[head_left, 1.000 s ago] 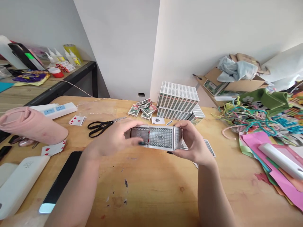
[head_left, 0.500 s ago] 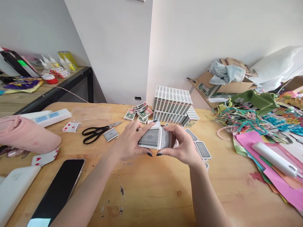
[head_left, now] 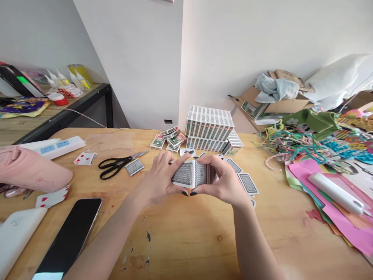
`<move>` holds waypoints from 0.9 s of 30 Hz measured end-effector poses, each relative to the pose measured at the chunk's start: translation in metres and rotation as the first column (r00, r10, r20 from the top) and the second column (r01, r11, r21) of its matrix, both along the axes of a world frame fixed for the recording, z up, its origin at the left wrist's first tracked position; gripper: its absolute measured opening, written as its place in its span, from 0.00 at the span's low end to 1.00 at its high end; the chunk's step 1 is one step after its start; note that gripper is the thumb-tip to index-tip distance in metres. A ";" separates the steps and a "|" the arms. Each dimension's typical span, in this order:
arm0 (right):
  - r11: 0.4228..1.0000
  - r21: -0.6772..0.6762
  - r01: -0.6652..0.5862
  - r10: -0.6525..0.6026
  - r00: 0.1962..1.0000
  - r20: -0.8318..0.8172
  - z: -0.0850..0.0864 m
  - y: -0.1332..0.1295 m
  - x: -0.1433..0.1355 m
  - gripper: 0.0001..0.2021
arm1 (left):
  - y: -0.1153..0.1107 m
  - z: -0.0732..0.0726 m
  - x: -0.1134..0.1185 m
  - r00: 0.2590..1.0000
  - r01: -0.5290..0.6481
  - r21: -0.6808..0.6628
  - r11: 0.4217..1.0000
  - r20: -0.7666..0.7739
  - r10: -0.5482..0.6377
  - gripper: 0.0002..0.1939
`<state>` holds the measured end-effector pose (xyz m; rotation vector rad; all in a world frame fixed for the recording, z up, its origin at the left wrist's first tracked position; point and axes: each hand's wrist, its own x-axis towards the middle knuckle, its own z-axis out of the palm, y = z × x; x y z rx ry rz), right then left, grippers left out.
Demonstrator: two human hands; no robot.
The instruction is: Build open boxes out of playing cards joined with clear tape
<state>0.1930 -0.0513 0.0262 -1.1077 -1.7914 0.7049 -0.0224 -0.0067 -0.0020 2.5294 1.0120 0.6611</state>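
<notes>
My left hand (head_left: 163, 175) grips a patterned grey bundle of playing cards (head_left: 183, 174) by its top and bottom edges. Against its right side is a second patterned card piece (head_left: 201, 173), with my right hand (head_left: 220, 177) closed round it. The two pieces meet between my thumbs, above the wooden table (head_left: 186, 241). Loose cards (head_left: 248, 183) lie beside and beyond my right hand. Left of my left hand are a small card stack (head_left: 135, 167) and black-handled scissors (head_left: 116, 165). Behind my hands stand stacked card boxes (head_left: 208, 126), with a few more boxes (head_left: 174, 139) piled to their left.
At the left are a phone (head_left: 71, 237), a pink roll (head_left: 35, 169), a power strip (head_left: 61, 147) and cards with red hearts (head_left: 84, 158). Coloured paper (head_left: 346, 210), a white tool (head_left: 335, 192) and tangled yarn (head_left: 294, 146) cover the right side.
Both card pieces are still held, now pressed closer together and tilted slightly differently. A white flap seen above them earlier no longer stands up. The whole view has shifted a little.
</notes>
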 end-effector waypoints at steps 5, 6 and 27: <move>0.998 0.051 -0.041 0.036 0.996 0.085 0.002 -0.001 0.001 0.25 | -0.002 0.002 0.001 1.000 -0.006 0.017 1.000 -0.009 0.006 0.49; 0.997 0.062 -0.046 0.039 0.994 0.101 0.003 -0.001 0.001 0.25 | -0.003 0.003 0.002 1.000 -0.013 0.016 1.000 -0.014 0.013 0.49; 0.991 -0.060 -0.117 0.109 0.988 -0.113 -0.003 0.002 0.005 0.25 | -0.006 0.022 -0.004 0.997 -0.042 -0.022 0.999 0.063 0.043 0.40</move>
